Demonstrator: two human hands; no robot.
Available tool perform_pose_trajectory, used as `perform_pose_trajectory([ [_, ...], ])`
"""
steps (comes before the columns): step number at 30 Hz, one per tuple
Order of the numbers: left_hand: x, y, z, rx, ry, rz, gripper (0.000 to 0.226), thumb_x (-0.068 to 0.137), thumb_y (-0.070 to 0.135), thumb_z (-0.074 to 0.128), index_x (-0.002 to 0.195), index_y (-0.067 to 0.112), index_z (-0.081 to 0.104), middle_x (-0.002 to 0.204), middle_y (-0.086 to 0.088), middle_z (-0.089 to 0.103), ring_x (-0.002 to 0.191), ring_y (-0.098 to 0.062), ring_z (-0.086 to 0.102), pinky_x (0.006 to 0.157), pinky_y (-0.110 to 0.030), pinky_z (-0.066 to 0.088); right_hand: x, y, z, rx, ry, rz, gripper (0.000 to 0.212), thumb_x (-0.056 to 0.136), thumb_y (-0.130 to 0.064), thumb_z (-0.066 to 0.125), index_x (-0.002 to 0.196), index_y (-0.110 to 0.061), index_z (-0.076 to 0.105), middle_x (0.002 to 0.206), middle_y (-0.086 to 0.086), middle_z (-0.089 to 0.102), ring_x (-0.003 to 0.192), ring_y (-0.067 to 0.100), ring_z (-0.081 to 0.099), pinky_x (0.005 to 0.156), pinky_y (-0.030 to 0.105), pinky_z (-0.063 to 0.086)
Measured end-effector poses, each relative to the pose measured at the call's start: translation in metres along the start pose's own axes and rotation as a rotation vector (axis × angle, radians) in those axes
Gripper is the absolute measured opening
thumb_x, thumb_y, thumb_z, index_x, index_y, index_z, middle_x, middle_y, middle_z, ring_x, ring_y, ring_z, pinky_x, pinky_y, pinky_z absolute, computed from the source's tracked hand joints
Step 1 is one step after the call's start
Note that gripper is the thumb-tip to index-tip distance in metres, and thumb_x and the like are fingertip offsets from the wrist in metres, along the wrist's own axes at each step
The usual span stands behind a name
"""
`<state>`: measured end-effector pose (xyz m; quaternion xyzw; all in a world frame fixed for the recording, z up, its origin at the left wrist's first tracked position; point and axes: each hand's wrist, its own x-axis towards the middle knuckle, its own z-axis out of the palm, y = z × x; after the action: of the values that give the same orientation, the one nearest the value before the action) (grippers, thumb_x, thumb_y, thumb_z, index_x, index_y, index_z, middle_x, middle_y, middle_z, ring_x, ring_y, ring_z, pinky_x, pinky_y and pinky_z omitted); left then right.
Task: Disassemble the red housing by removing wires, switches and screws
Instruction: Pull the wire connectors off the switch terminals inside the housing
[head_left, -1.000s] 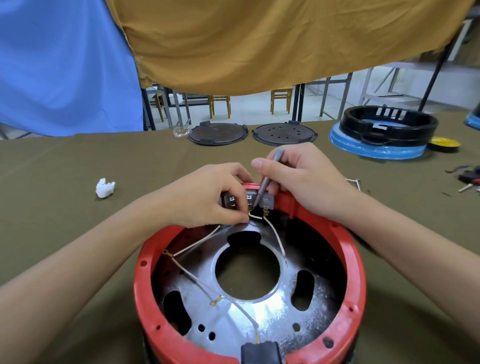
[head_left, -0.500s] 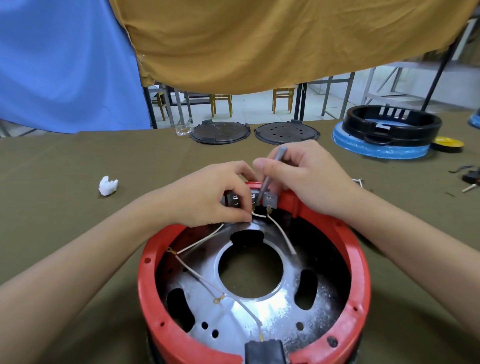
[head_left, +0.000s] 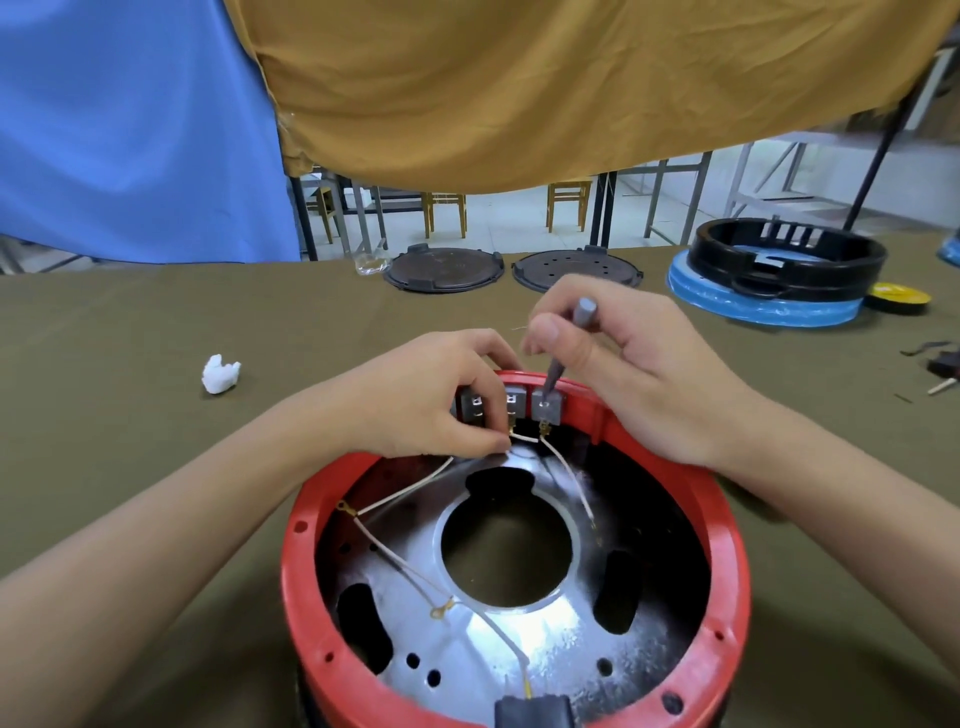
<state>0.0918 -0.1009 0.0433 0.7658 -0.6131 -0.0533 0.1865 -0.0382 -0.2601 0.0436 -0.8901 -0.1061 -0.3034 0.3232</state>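
Observation:
The red housing (head_left: 727, 561) stands open side up on the olive table, a shiny metal plate (head_left: 467, 639) with a round hole inside it. Grey switches (head_left: 546, 407) sit on its far inner wall. White wires (head_left: 400, 493) with brass terminals run across the plate. My left hand (head_left: 431, 400) pinches a white wire at a switch terminal. My right hand (head_left: 623, 374) grips a grey screwdriver (head_left: 584, 312), its tip set on the rightmost switch. A black connector (head_left: 535, 712) sits at the near rim.
A crumpled white scrap (head_left: 221, 372) lies to the left. Two dark round lids (head_left: 444, 268) rest at the table's far edge. A black ring on a blue-wrapped base (head_left: 789, 270) and a yellow disc (head_left: 901, 297) stand far right, small parts (head_left: 943, 364) beside them.
The screwdriver tip has shifted right, from between the switches onto the rightmost switch. My left hand keeps its pinch on the wire. The view has drifted slightly.

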Motion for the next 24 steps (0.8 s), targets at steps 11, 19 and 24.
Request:
perform_pose_trajectory([
  [11, -0.001, 0.003, -0.001, 0.03, 0.039, -0.018, 0.009, 0.071, 0.022, 0.081, 0.069, 0.024, 0.072, 0.116, 0.013, 0.054, 0.095, -0.007, 0.058, 0.086, -0.029, 0.044, -0.003, -0.027, 0.008, -0.746, -0.499, 0.129, 0.031, 0.089, -0.06, 0.056, 0.093, -0.029, 0.063, 0.105, -0.008, 0.038, 0.083, 0.021, 0.054, 0.07, 0.035, 0.043],
  [19, 0.0, 0.002, 0.0, -0.024, 0.017, -0.037, 0.006, 0.072, 0.015, 0.078, 0.073, 0.019, 0.075, 0.112, 0.007, 0.056, 0.096, -0.004, 0.056, 0.087, -0.025, 0.043, -0.001, -0.023, 0.015, -0.761, -0.477, 0.069, 0.016, 0.095, -0.038, 0.056, 0.082, -0.03, 0.053, 0.131, -0.005, 0.035, 0.103, 0.012, 0.031, 0.073, 0.033, 0.046],
  [24, -0.001, 0.0, 0.0, -0.082, 0.01, -0.028, 0.01, 0.075, 0.016, 0.079, 0.072, 0.024, 0.073, 0.114, 0.008, 0.054, 0.104, -0.004, 0.054, 0.093, -0.023, 0.041, -0.003, -0.013, 0.016, -0.71, -0.466, 0.106, 0.01, 0.096, -0.025, 0.058, 0.09, -0.025, 0.066, 0.14, -0.005, 0.032, 0.112, 0.015, 0.027, 0.089, 0.035, 0.045],
])
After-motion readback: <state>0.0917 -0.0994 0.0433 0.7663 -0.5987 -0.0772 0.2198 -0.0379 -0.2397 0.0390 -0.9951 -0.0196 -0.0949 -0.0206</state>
